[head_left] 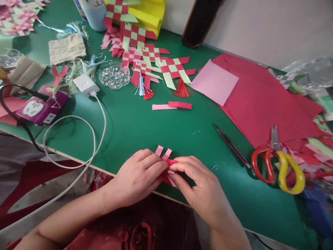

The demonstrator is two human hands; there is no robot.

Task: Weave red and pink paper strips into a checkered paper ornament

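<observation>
At the table's front edge, red and pink paper strips [171, 161] sit between my two hands. My left hand [142, 173] is closed over the strips from the left, and its fingers cover most of them. From the other side, my right hand [196, 178] pinches the strips between thumb and fingers. Two pink strip ends [159, 150] stick up past the left fingertips. How the strips are joined under the fingers is hidden. Farther back lie a loose pink strip [162, 107] and a red strip [182, 105], overlapping.
Woven paper fish [175, 71] with tassels lie at the back, near a case of small beads [114, 74]. On the right are scissors [274, 139], a dark pen-like tool [230, 144] and red paper sheets [262, 104]. A white cable [104, 114] and purple power strip [44, 106] occupy the left.
</observation>
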